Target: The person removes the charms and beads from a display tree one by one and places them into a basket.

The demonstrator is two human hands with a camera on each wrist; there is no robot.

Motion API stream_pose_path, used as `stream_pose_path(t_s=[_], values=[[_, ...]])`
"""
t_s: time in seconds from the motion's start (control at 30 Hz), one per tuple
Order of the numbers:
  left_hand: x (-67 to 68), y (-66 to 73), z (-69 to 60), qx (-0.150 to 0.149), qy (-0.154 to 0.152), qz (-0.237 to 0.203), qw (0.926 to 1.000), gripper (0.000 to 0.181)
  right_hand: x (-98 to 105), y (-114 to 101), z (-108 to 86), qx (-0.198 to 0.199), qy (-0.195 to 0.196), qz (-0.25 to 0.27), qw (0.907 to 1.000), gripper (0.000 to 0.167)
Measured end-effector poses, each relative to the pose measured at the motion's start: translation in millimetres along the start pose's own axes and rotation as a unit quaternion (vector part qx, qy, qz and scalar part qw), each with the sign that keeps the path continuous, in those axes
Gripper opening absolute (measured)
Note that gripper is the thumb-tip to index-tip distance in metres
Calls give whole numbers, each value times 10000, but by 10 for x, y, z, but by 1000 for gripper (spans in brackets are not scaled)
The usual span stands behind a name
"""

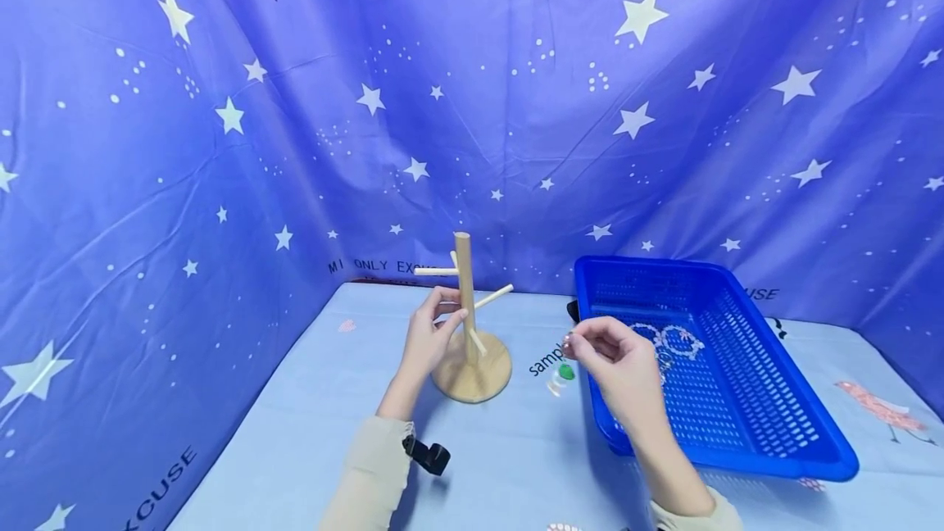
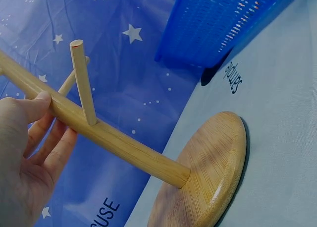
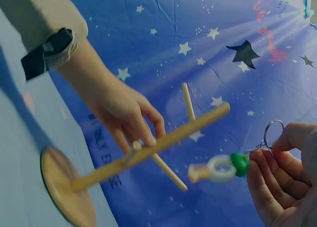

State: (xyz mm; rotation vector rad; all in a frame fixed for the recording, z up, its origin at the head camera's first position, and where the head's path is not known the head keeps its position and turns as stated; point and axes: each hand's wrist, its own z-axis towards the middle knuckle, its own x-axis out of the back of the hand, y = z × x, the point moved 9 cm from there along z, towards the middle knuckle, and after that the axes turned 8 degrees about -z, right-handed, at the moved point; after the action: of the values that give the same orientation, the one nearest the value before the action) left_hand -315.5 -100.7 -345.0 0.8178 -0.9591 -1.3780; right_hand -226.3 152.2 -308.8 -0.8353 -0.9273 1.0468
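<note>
My left hand (image 1: 428, 338) holds the upright post of a wooden peg stand (image 1: 465, 277), thumb on the near side and fingers behind. Short pegs stick out from the post, and its round base (image 2: 213, 157) rests on the table. To the right, my right hand (image 1: 627, 367) pinches the metal split ring of a keychain (image 3: 239, 164) between thumb and fingers. A green piece, a whitish ring-shaped piece and a blurred orange-tan end dangle from its short chain. In the right wrist view, the dangling part appears beside the stand's pegs.
A blue perforated basket (image 1: 811, 467) stands at the right, with several beaded loops (image 1: 693, 348) inside. Star-patterned blue cloth (image 1: 516, 146) hangs behind and at the left. A light blue printed cloth (image 1: 295, 449) covers the table. A black wrist camera (image 1: 428, 456) sits on the left sleeve.
</note>
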Motion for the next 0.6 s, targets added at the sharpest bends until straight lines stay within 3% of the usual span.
stream_pose_path(t_s=[0.2, 0.43, 0.6], values=[[-8, -25, 26, 4, -26, -22, 10000, 20, 394, 96, -1, 141, 85, -610, 9980, 10], [-12, -31, 37, 6, -56, -71, 10000, 20, 834, 242, 72, 301, 202, -347, 9987, 6], [-7, -28, 30, 26, -28, -67, 10000, 21, 1087, 362, 174, 190, 44, -752, 9970, 6]])
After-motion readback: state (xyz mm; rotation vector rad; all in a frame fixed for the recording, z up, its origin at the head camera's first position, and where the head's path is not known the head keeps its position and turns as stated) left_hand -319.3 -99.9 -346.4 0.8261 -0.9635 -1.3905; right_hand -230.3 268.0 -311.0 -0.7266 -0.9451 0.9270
